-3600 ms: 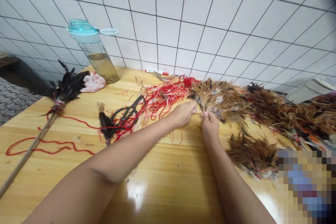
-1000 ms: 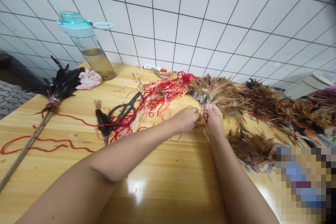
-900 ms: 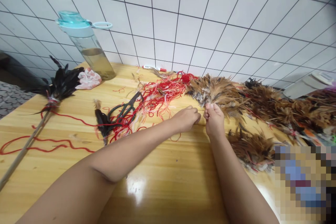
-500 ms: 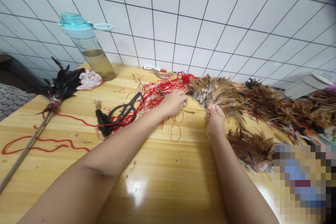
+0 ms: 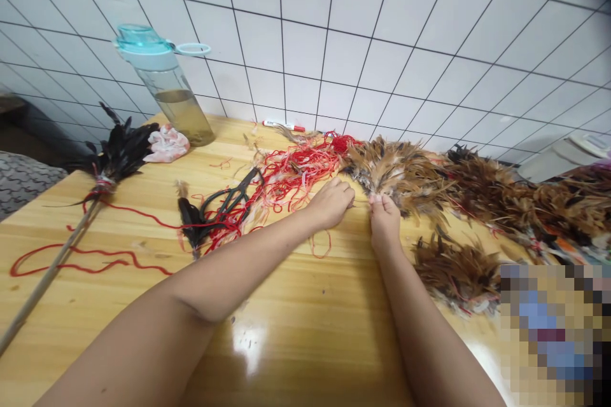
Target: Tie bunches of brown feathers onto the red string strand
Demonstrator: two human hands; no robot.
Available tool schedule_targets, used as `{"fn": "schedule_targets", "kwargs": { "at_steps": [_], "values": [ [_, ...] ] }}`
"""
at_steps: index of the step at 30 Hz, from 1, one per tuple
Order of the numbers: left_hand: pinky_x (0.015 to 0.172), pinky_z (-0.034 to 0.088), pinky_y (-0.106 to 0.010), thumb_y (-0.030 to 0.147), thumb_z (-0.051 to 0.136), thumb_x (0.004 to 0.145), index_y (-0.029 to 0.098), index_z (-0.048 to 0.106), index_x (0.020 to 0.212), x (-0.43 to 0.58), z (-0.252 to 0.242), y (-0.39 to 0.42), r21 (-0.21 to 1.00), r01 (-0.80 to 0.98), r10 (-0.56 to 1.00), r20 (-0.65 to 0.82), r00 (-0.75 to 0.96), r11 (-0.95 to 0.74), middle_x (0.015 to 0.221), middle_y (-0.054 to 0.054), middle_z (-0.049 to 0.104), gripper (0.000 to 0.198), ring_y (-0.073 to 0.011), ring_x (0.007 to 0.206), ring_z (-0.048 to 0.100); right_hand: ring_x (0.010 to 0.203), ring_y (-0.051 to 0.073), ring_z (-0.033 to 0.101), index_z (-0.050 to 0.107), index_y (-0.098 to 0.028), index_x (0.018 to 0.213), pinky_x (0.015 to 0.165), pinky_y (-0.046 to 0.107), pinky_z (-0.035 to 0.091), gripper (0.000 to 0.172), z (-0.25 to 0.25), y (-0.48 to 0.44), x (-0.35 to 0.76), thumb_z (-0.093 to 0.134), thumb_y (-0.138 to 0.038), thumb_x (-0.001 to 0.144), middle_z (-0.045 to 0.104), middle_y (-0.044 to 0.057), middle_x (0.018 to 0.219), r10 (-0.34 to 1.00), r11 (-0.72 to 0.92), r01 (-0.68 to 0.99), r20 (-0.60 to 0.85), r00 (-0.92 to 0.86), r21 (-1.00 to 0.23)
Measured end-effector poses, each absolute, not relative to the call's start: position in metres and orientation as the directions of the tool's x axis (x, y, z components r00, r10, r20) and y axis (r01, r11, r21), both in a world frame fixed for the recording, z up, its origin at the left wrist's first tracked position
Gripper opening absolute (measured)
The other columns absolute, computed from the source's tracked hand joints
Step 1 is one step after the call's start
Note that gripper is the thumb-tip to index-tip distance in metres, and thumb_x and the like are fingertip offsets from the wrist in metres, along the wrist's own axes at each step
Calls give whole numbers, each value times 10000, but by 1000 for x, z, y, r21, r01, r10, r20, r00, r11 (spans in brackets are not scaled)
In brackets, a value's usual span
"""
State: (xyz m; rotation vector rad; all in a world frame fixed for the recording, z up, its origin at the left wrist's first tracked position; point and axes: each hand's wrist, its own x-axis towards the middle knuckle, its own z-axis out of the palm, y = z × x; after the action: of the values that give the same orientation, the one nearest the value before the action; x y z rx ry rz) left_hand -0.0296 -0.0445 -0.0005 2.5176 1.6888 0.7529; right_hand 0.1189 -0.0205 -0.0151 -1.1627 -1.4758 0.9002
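Note:
My right hand [image 5: 383, 222] pinches the quill end of a bunch of brown feathers [image 5: 398, 172] on the wooden table [image 5: 296, 305]. My left hand [image 5: 331, 201] lies just left of it, fingers curled and close to the same quill end; what it holds I cannot make out. A tangle of red thread [image 5: 291, 175] lies directly behind my left hand. A loose loop of red thread [image 5: 321, 245] sits under my left wrist.
Black scissors [image 5: 229, 198] lie in the thread at left. A stick with black feathers and red cord [image 5: 95, 187] lies at far left. A bottle [image 5: 172, 94], pink cloth [image 5: 167, 144] and marker [image 5: 284, 125] stand by the tiled wall. More brown feathers [image 5: 458, 270] spread right.
My left hand went out to the red thread tangle half a second ago and has come back beside my right hand. My right hand has stayed on the feather bunch.

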Motion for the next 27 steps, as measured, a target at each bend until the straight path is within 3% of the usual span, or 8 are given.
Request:
{"fn": "schedule_targets", "kwargs": {
  "at_steps": [6,9,15,27],
  "values": [
    [652,359,-263,135,389,849,171,500,838,-36,8,-48,464,769,887,359,290,-439,809,-30,560,117,-147,718,461,644,151,467,517,-189,628,673,281,367,288,-13,-19,123,443,-436,754,541,-3,629,968,229,326,249,20,-917],
    [658,360,-249,136,383,846,174,496,825,-37,12,-49,495,731,874,376,307,-469,798,-25,556,121,-138,716,464,669,173,501,558,-185,631,710,302,378,290,-14,-19,125,436,-413,761,591,22,656,962,245,414,272,4,-877],
    [686,376,-243,155,351,873,160,513,853,-38,19,-51,461,717,836,440,327,-523,816,-44,550,164,-138,738,472,724,204,554,623,-182,655,751,330,400,308,-16,-18,126,435,-398,772,655,58,718,947,291,492,319,-27,-821],
    [681,401,-247,192,376,883,164,552,918,-38,28,-53,342,833,886,327,329,-435,867,-47,582,182,-146,775,520,768,223,588,661,-185,677,760,342,416,327,-16,-18,125,432,-398,773,678,65,749,955,291,521,279,-104,-802]
  ]
}}
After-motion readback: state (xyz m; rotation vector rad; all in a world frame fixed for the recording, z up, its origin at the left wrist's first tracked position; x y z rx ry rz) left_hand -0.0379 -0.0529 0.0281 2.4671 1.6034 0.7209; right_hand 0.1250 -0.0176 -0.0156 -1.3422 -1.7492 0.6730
